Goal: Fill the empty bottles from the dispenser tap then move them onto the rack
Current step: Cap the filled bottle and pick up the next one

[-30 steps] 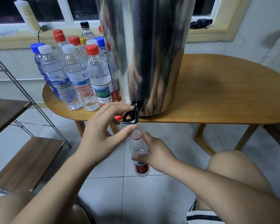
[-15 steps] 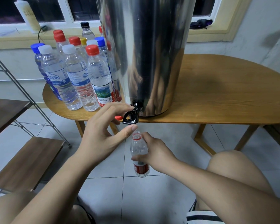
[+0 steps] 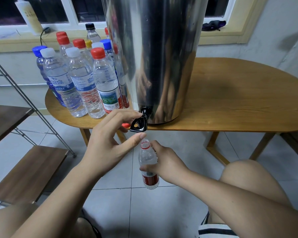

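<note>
Head-worn view, facing forward-down, close above tap [image 3: 139, 124]

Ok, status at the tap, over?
Left hand pinches tap. Right hand grips uncapped bottle, mouth under it. Left thumb close above bottle mouth.

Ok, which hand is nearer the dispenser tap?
Left. The left hand holds the tap, forefinger on top, thumb just beneath; the right hand is lower, gripping the uncapped bottle under the spout.

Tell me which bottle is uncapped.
The small red-labelled bottle that the right hand holds under the dispenser tap: its neck is open, while the bottles standing on the table all wear caps.
</note>
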The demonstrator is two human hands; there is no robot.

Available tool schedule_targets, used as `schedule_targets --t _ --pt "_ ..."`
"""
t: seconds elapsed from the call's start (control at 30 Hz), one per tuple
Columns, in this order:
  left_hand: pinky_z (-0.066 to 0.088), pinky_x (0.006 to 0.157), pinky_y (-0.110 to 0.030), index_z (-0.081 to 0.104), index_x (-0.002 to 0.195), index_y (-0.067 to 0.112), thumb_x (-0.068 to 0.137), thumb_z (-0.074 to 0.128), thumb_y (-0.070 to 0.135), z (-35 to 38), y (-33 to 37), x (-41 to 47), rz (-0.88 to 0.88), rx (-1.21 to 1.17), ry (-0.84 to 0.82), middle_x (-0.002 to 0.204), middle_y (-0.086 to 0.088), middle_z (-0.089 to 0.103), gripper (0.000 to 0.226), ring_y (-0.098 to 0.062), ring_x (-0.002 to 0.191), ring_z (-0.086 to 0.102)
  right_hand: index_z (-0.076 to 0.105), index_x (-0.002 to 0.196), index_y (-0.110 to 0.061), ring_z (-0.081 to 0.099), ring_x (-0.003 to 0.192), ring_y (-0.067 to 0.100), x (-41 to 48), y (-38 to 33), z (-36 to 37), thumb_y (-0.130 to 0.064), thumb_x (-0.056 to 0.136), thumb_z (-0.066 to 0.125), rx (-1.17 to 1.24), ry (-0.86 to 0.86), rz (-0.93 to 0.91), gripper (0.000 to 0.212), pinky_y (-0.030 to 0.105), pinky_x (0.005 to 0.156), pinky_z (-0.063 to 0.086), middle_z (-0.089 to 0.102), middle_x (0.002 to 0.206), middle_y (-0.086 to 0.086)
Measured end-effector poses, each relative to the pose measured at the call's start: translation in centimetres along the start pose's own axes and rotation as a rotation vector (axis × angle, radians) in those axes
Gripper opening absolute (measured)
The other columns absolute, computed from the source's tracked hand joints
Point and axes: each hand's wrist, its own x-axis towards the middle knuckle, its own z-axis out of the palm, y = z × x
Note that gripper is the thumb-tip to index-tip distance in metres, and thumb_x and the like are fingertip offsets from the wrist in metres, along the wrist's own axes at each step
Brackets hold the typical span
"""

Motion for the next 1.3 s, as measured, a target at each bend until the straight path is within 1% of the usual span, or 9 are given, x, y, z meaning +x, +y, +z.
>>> schedule_targets --t 0.1,0.3,0.63,0.8,0.9,1.0,1.1,1.2,1.3 --pt "0.058 0.087 -0.038 0.071 0.133 0.017 0.095 0.083 0.032 0.00 -0.05 -0.02 0.000 0.003 -0.001 0.130 0.004 0.069 0.042 -0.022 0.119 0.067 0.046 0.126 -0.042 0.065 0.104 0.013 -0.05 0.08 0.02 -0.050 0.078 0.090 -0.004 0.005 -0.003 0.065 0.030 0.084 0.056 0.067 0.116 -0.016" --pt "0.058 0.089 -0.037 0.071 0.132 0.016 0.094 0.083 0.031 0.05 0.04 0.02 0.001 0.007 0.007 0.129 0.004 0.070 0.042 -0.021 0.120 0.067 0.049 0.127 -0.040 0.066 0.103 0.014 -0.03 0.03 -0.04 -0.050 0.077 0.090 -0.011 0.021 -0.015 0.065 0.038 0.088 0.060 0.070 0.117 -0.012" --pt "0.058 0.090 -0.041 0.071 0.132 0.016 0.095 0.082 0.032 -0.04 0.00 0.04 -0.008 0.018 -0.001 0.130 0.003 0.070 0.042 -0.021 0.120 0.067 0.048 0.121 -0.041 0.068 0.101 0.015 -0.04 0.06 -0.06 -0.048 0.076 0.091 -0.003 0.019 -0.018 0.062 0.037 0.087 0.059 0.071 0.113 -0.012" --pt "0.059 0.092 -0.043 0.073 0.132 0.015 0.094 0.083 0.031 -0.13 0.05 0.06 -0.003 0.023 -0.001 0.135 0.003 0.070 0.042 -0.020 0.128 0.066 0.046 0.122 -0.043 0.068 0.103 0.016 -0.01 0.03 -0.07 -0.048 0.077 0.090 -0.001 0.018 -0.017 0.063 0.037 0.088 0.060 0.071 0.115 -0.012" --pt "0.058 0.096 -0.045 0.073 0.132 0.016 0.094 0.084 0.032 -0.22 -0.02 0.07 0.002 0.030 -0.011 0.139 0.003 0.069 0.043 -0.018 0.132 0.065 0.046 0.123 -0.043 0.068 0.103 0.016 -0.01 0.11 -0.03 -0.049 0.076 0.090 -0.002 0.018 -0.015 0.064 0.037 0.088 0.059 0.071 0.115 -0.013" --pt "0.058 0.097 -0.039 0.072 0.132 0.013 0.094 0.083 0.030 -0.31 0.02 0.10 0.026 0.044 -0.016 0.144 0.004 0.067 0.043 -0.015 0.136 0.063 0.044 0.120 -0.044 0.066 0.102 0.015 0.03 0.14 0.00 -0.051 0.077 0.089 -0.021 0.017 -0.022 0.063 0.033 0.084 0.057 0.068 0.112 -0.014" --pt "0.055 0.100 -0.032 0.071 0.133 0.012 0.095 0.081 0.028 -0.35 0.13 0.13 0.051 0.063 -0.023 0.148 0.004 0.065 0.042 -0.013 0.139 0.060 0.044 0.119 -0.043 0.066 0.103 0.015 0.05 0.19 0.05 -0.051 0.077 0.089 -0.021 0.015 -0.023 0.062 0.033 0.084 0.056 0.068 0.112 -0.014" --pt "0.053 0.101 -0.028 0.071 0.134 0.013 0.096 0.080 0.029 -0.34 0.12 0.17 0.052 0.078 -0.027 0.149 0.006 0.064 0.042 -0.011 0.139 0.060 0.046 0.120 -0.040 0.067 0.102 0.014 0.13 0.37 0.20 -0.053 0.075 0.089 -0.012 0.021 -0.019 0.063 0.037 0.088 0.059 0.070 0.111 -0.013" --pt "0.051 0.103 -0.027 0.070 0.135 0.012 0.097 0.078 0.029 -0.35 0.09 0.20 0.061 0.090 -0.036 0.150 0.006 0.063 0.042 -0.010 0.140 0.059 0.047 0.121 -0.041 0.067 0.101 0.014 0.16 0.46 0.29 -0.053 0.075 0.089 -0.017 0.022 -0.017 0.064 0.034 0.086 0.059 0.070 0.111 -0.014"
